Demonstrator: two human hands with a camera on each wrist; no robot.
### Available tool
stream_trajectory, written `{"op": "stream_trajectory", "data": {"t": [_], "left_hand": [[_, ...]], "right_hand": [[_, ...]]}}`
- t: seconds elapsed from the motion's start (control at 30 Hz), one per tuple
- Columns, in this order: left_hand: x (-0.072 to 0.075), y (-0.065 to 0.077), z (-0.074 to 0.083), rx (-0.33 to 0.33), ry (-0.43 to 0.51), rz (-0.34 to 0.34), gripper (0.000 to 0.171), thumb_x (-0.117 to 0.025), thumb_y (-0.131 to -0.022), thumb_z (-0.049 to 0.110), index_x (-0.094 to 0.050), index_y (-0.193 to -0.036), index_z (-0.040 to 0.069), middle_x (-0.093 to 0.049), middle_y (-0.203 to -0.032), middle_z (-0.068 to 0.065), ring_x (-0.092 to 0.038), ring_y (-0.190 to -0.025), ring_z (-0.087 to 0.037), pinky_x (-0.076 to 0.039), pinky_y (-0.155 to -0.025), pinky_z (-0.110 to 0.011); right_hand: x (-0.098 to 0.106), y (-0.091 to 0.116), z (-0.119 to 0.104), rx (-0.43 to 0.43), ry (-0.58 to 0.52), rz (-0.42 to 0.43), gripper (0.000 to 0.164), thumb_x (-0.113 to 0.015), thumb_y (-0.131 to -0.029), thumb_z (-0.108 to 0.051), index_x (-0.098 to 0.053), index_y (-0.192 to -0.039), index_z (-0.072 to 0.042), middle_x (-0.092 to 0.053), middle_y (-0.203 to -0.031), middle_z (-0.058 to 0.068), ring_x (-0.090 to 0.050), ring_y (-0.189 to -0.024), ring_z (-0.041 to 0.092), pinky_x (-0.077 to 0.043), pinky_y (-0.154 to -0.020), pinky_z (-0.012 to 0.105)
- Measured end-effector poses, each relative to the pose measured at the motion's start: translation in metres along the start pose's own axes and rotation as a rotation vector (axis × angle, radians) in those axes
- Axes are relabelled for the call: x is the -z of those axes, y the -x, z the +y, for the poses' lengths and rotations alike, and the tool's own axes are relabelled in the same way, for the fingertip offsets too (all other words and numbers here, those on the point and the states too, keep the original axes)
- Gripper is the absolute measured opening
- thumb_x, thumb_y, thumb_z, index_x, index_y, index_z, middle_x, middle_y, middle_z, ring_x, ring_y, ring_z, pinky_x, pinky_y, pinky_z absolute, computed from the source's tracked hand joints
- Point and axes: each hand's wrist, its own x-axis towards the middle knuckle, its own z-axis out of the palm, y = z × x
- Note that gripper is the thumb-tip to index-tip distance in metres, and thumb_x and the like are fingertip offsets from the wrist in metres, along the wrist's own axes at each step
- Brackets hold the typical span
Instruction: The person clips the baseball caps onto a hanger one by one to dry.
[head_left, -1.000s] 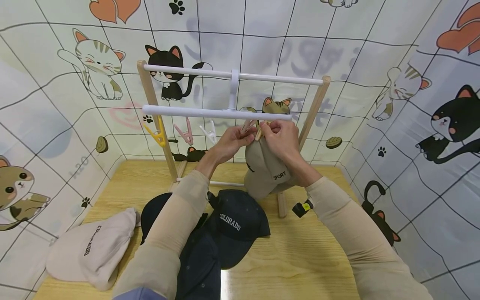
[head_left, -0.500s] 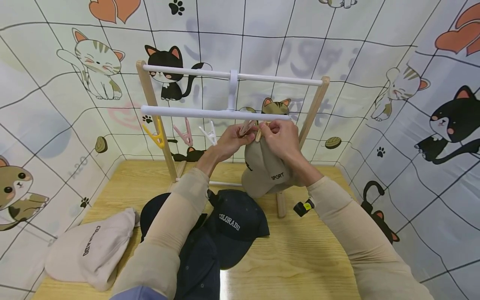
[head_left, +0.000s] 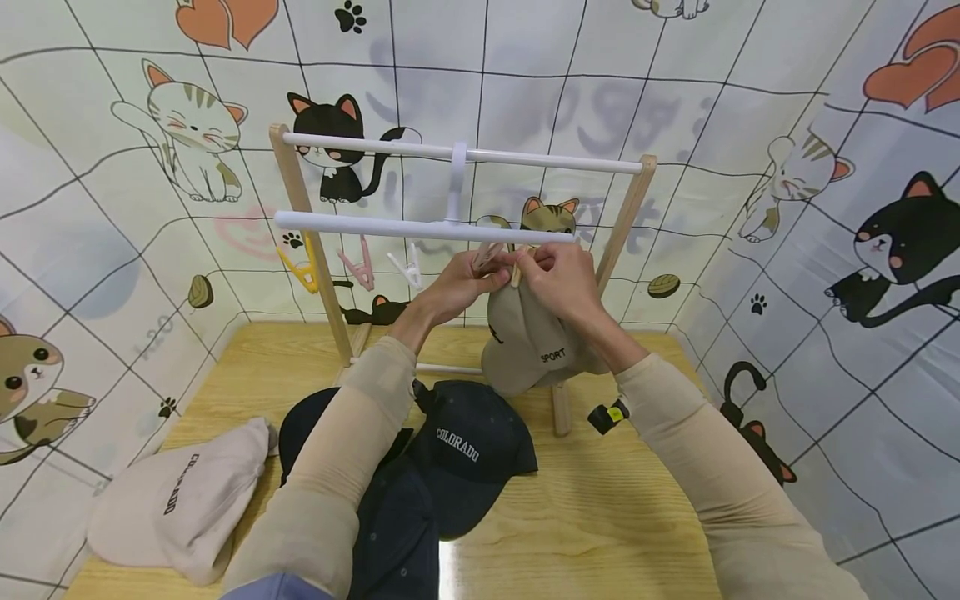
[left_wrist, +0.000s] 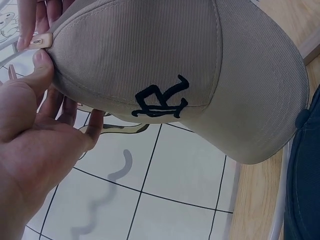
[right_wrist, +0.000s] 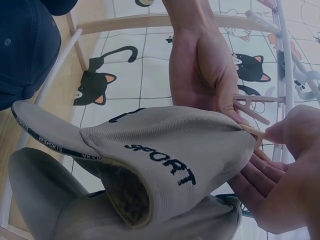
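A beige baseball cap with dark SPORT lettering hangs crown up under the right end of a white hanger bar. My right hand pinches a light wood-coloured clothespin at the top of the crown. With thumb and fingers my left hand pinches the crown's fabric just beside that clothespin. A pale pink clothespin hangs close to the left fingers. Behind the beige cap, a second grey-green cap shows in the right wrist view.
Yellow, pink and white clothespins hang along the bar's left part. A wooden rack carries the hanger. Navy caps and a pale COLORADO cap lie on the wooden table.
The hanger has shifted slightly to the left, and the beige cap has swung a little left with it. Both hands keep nearly the same hold.
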Motion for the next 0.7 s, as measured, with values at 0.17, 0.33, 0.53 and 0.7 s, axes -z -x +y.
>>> {"op": "stream_trajectory", "data": {"t": [0.17, 0.33, 0.53, 0.7], "left_hand": [[0.003, 0.001, -0.002, 0.005, -0.037, 0.005, 0.045, -0.067, -0.115, 0.017, -0.065, -0.158, 0.007, -0.064, -0.164, -0.014, -0.051, -0.164, -0.031, -0.044, -0.135, -0.049], [0.005, 0.003, -0.004, 0.017, -0.034, 0.02, 0.042, -0.069, -0.113, 0.015, -0.066, -0.154, 0.005, -0.066, -0.161, -0.016, -0.053, -0.162, -0.032, -0.045, -0.133, -0.051], [0.004, 0.003, -0.009, 0.02, 0.05, 0.033, 0.048, -0.071, -0.112, 0.011, -0.061, -0.159, 0.005, -0.064, -0.163, -0.018, -0.058, -0.157, -0.034, -0.05, -0.129, -0.047], [0.003, 0.002, -0.013, 0.019, 0.102, 0.036, 0.059, -0.07, -0.112, 0.011, -0.051, -0.168, 0.011, -0.058, -0.169, -0.015, -0.057, -0.157, -0.034, -0.05, -0.129, -0.046]], "right_hand": [[0.0, 0.001, 0.002, 0.025, 0.016, 0.001, 0.041, -0.067, -0.113, -0.039, -0.085, -0.097, -0.006, -0.085, -0.092, 0.013, -0.069, -0.073, 0.022, -0.046, -0.061, 0.029], [-0.001, 0.002, 0.006, 0.031, 0.004, -0.011, 0.043, -0.067, -0.113, -0.041, -0.081, -0.088, -0.008, -0.077, -0.075, 0.007, -0.051, -0.057, 0.014, -0.036, -0.053, 0.028], [-0.002, 0.005, 0.01, 0.04, -0.021, -0.015, 0.05, -0.065, -0.114, -0.046, -0.078, -0.083, -0.009, -0.064, -0.062, -0.002, -0.04, -0.048, 0.009, -0.03, -0.049, 0.029], [-0.002, 0.006, 0.012, 0.038, -0.04, -0.033, 0.055, -0.06, -0.116, -0.049, -0.07, -0.077, -0.011, -0.052, -0.056, -0.006, -0.037, -0.048, 0.011, -0.03, -0.05, 0.031]]}}
